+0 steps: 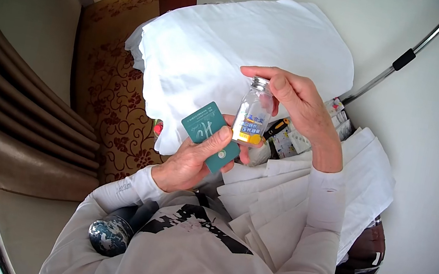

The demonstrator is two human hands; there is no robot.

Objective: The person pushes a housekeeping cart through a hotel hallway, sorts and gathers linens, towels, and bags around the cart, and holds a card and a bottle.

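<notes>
A green card (202, 126) with white print lies in my left hand (196, 156), the thumb pressed across it. Just right of the card stands a clear glass bottle (254, 112) with a silver screw cap, blue lettering and a yellow band at its base. The fingers of my left hand reach behind the bottle's lower part. My right hand (301, 107) is closed round the top of the bottle, its fingers at the cap. The bottle is nearly upright, tilted slightly.
White cloth (236, 40) covers a large pile ahead. Folded white sheets (274, 193) lie at the right, beside a yellow-and-black tool (276, 128) and small packets. A pole (380, 77) leans on the wall. Brown curtains (18, 113) hang at the left over patterned carpet (105, 67).
</notes>
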